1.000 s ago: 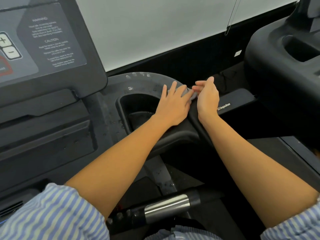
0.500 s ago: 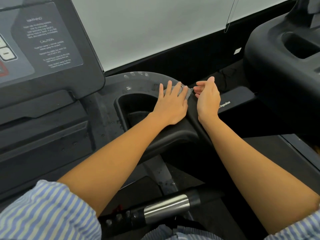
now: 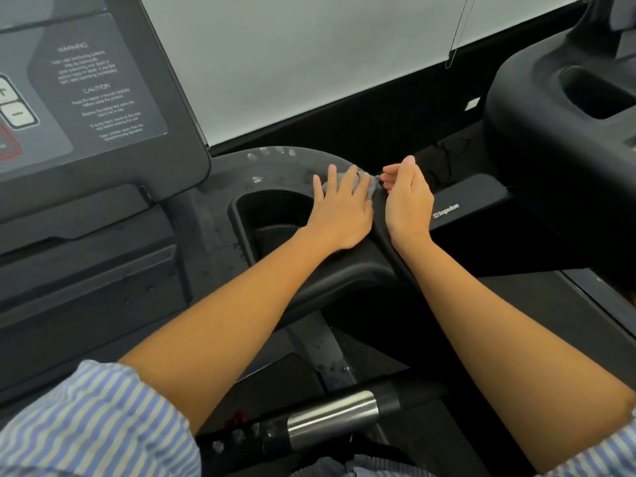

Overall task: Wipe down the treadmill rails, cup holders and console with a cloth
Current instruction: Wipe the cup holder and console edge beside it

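At my ten o'clock the console [image 3: 86, 98] shows no wipe marks I can read, so I judge it left to do. The cup holder [image 3: 272, 215] at centre carries droplets along its rim towards twelve o'clock, and its well looks untouched; I'd call the job early. The left hand [image 3: 340, 215] lies flat at the rim's two o'clock, fingers straight and spread, pressing the grey cloth [image 3: 370, 185] down, its grip unclenched. At its three o'clock the right hand [image 3: 406, 197] stands on edge, thumb up, fingers curled, the grip pinching what looks like the cloth's corner. The rail [image 3: 475, 197] beyond, further towards three o'clock, I judge unwiped
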Action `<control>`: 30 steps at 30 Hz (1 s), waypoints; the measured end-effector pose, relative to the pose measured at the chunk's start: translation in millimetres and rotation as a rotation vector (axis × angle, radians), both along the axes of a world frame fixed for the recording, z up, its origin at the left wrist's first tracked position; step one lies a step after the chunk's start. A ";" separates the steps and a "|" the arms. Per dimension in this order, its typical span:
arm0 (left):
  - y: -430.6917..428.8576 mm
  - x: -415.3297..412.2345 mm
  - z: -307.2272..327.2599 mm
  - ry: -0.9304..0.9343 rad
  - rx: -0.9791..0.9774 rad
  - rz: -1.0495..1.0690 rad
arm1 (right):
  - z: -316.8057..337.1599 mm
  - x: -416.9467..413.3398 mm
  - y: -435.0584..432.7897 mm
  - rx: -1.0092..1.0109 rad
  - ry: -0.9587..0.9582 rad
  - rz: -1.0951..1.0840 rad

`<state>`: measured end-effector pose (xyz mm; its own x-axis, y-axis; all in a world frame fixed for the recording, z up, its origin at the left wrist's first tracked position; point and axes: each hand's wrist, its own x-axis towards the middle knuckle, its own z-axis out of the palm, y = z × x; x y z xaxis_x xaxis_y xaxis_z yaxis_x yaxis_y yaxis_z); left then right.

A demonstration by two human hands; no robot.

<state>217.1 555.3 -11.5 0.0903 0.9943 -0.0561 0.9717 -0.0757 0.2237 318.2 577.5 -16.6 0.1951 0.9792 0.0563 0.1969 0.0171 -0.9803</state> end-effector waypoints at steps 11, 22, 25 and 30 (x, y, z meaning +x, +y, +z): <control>32.6 -40.5 5.5 0.010 -0.045 0.206 | 0.5 1.1 -1.0 -0.005 -0.003 0.007; -7.9 -5.9 5.8 -0.370 0.053 0.104 | 6.1 -4.5 -4.3 0.086 -0.094 0.078; -16.4 -9.7 13.7 -0.616 0.239 0.164 | 10.2 -11.0 -15.5 0.121 -0.039 0.148; -23.8 -15.9 33.3 -1.542 0.129 0.495 | 21.1 -31.2 -35.4 -0.012 0.217 0.487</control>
<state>201.2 531.6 21.8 -0.3342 0.9322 -0.1390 -0.2230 0.0651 0.9726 287.0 542.0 4.5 -0.2766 0.9595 0.0534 -0.0382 0.0446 -0.9983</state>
